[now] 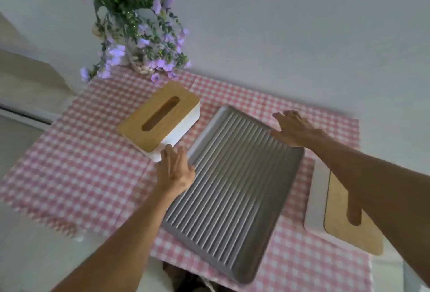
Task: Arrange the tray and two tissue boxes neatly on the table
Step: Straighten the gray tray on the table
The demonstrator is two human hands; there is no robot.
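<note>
Head view blurs at its edges, and my right forearm covers much of the second tissue box (335, 219), so only part of its wooden lid and slot shows. Whether my left hand (175, 170) actually grips the tray (232, 189) is hard to tell: its fingers (171, 154) lie close together, flat along the tray's left rim, fingertips just beside the near corner of the first tissue box (160, 119). My right hand (295, 131) hovers at the tray's far right corner with fingers spread and clamped on nothing; contact there is unclear. Counting: one ribbed grey tray lying between my hands, two tissue boxes, one beyond my left fingertips and one under my right arm, one checked tablecloth (93, 166), one bunch of purple flowers (137, 26) well beyond my left fingers.
</note>
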